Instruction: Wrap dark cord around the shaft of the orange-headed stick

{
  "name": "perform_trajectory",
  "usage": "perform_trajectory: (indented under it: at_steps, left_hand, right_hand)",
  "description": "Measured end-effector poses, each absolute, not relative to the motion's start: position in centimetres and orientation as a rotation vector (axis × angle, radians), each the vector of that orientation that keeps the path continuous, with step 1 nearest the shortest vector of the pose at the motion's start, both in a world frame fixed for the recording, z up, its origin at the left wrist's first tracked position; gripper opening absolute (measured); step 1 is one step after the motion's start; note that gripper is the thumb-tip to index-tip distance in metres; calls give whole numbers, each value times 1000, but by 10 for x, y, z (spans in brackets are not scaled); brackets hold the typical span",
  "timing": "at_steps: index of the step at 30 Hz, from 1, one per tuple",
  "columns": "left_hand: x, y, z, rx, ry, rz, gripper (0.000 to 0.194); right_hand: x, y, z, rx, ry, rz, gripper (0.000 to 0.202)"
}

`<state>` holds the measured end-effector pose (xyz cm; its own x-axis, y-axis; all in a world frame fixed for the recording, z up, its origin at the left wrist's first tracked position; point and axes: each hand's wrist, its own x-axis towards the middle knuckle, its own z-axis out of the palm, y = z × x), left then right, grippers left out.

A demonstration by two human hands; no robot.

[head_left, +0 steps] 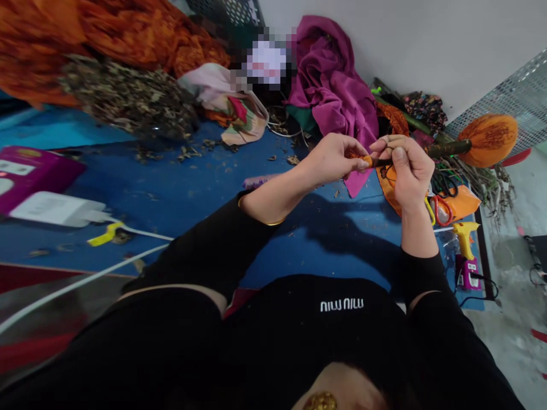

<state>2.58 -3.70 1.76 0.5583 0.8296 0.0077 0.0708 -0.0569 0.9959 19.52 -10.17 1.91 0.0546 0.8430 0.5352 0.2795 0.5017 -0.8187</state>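
Note:
My left hand pinches one end of a thin dark stem wrapped with orange fabric, over the far right part of the blue table. My right hand is closed on the same stem just to the right, thumb against curled fingers. Beyond the right hand a thicker greenish-brown stalk runs to a round orange cloth-covered ball. Whether this stalk joins the piece in my hands I cannot tell. Magenta cloth lies just behind the hands.
The blue table bears dried leaf scraps. A dried leaf heap and orange cloth lie at far left. A white charger with a cable is near left. Red-handled scissors and a yellow glue gun lie at right.

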Motion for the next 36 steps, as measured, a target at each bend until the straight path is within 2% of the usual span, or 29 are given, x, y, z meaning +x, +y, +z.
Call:
perform_trajectory:
  at_steps: [3, 7, 10, 18, 26, 31, 36]
  left_hand:
    - [27, -37, 15, 1533, 834, 721, 10]
    - [27, -36, 5, 1669, 866, 759, 24]
    - [26, -38, 2, 1862, 887, 813, 26]
    - [24, -56, 19, 2247, 1173, 574, 33]
    - [24, -60, 14, 2533, 1200, 616, 43]
    - [23, -56, 5, 2616, 1050, 713, 40]
    - [22, -52, -6, 2666, 934, 805, 33]
  right_hand:
    - [195, -100, 20, -1045, -1504, 558, 49]
    - [196, -98, 21, -1069, -1532, 551, 48]
    - [197, -96, 20, -1091, -1534, 566, 48]
    - [202, -91, 18, -1163, -1544, 515, 50]
    - [206, -90, 16, -1244, -1552, 471, 51]
    - [206, -90, 16, -1230, -1529, 515, 50]
    - [202, -91, 16, -1227, -1488, 596, 40]
